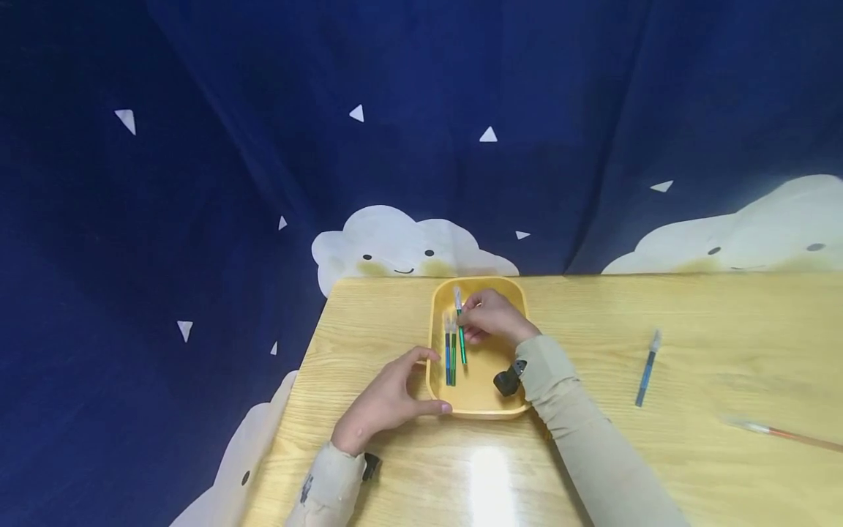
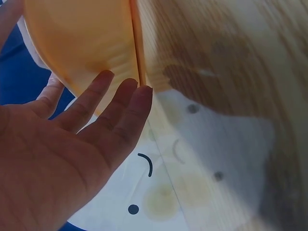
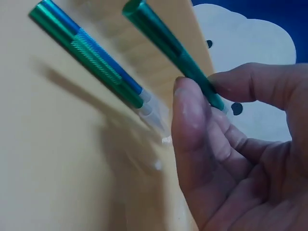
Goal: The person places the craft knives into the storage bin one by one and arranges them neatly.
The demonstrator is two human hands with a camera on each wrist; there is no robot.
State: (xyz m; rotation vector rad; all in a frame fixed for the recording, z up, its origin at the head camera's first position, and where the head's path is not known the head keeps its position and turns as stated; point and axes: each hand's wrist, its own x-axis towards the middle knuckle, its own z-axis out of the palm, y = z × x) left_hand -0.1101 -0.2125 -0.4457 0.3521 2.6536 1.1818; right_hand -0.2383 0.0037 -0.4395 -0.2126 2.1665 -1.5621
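Works over a pale wooden table (image 1: 369,315) before a dark blue curtain (image 1: 421,88) patterned with white clouds. From the lower left of the frame, angles the left hand (image 1: 388,391) up to the yellow tray (image 1: 474,399) at centre, thumb by its lower edge, forefinger at its left rim, spread well apart and gripping nothing. Inside the tray's left side, has a blue capped tool (image 1: 448,359) and a green capped tool (image 1: 454,362) side by side, caps upward in the frame. Just right of these, pinches a shiny green tool (image 1: 462,349) between thumb and fingertips of the right hand (image 1: 494,316), bare end lifted off the tray floor, forearm slanting in from the lower right. Farther right, has a second blue tool (image 1: 646,375) and, at the lower right edge, a reddish tool (image 1: 790,435) lying aslant.
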